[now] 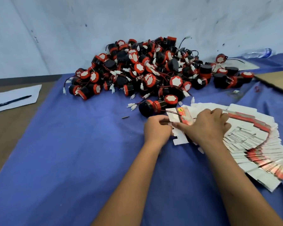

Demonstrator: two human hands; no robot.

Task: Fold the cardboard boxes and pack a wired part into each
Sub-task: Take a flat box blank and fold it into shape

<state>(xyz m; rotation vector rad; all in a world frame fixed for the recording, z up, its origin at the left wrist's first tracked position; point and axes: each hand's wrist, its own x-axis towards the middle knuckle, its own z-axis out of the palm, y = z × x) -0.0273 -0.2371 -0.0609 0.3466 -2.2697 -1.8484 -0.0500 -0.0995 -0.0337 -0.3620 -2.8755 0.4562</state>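
hands work a flat box blank beside a heap of wired parts

a person's two bare hands meet over a flat cardboard box blank (180,117) at the near edge of a fanned stack of box blanks (255,144) on a counter covered in blue cloth (72,152). the left hand (157,129) has its grip closed on the blank's left edge, fingers curled round the white card. the right hand (207,126) lies on top of the blank with its fingers bent over the stack behind it; whether that grip pinches the card or only presses it down cannot be told. the blank is white with a red and black printed band and a small yellow mark near its top, and notched white flaps jut out below the hands. the stack spreads like a hand of cards to the right, showing the same white faces and red stripes.

just beyond the hands lies one wired part (151,108) on its side, a black cylinder with a red ring and thin wires ending in white plugs. behind it rises a pile of wired parts (153,70), black bodies with red caps and white centres, their red and black wires tangled, set against a pale wall (104,22).

at far left a black pen (12,101) rests on a white sheet of paper (28,93). a brown cardboard sheet (278,80) lies at the right edge, with a clear plastic bottle (258,53) on its side near the wall.
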